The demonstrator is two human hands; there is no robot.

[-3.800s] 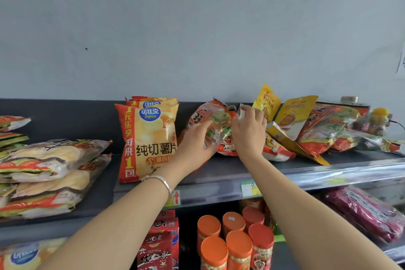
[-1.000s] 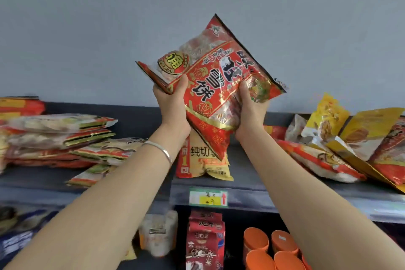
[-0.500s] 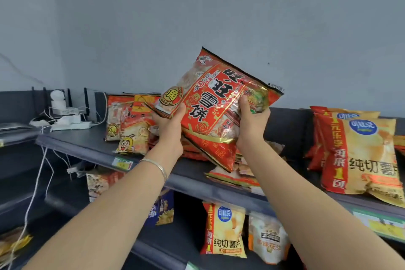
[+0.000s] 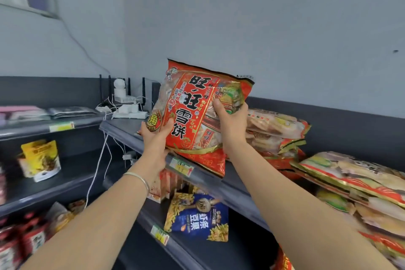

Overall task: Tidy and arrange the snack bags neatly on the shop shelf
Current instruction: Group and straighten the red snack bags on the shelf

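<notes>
A large red snack bag (image 4: 197, 114) with black and white characters stands almost upright over the front of the dark top shelf (image 4: 122, 131). My left hand (image 4: 156, 138) grips its lower left corner, thumb on the front. My right hand (image 4: 230, 120) grips its right side at mid height. Just behind and to the right lies a flat stack of similar snack bags (image 4: 276, 131). A second flat pile of bags (image 4: 355, 180) lies further right.
A router, a white camera and a power strip (image 4: 129, 109) with trailing cables sit at the shelf's left end. A blue snack bag (image 4: 197, 217) stands on the shelf below. The left rack holds a yellow pouch (image 4: 40, 160) and red packs at the bottom.
I have carried the red bag leftward along the shelf and lowered it in front of the flat stack. It is now nearly upright. Both hands keep their grip.
</notes>
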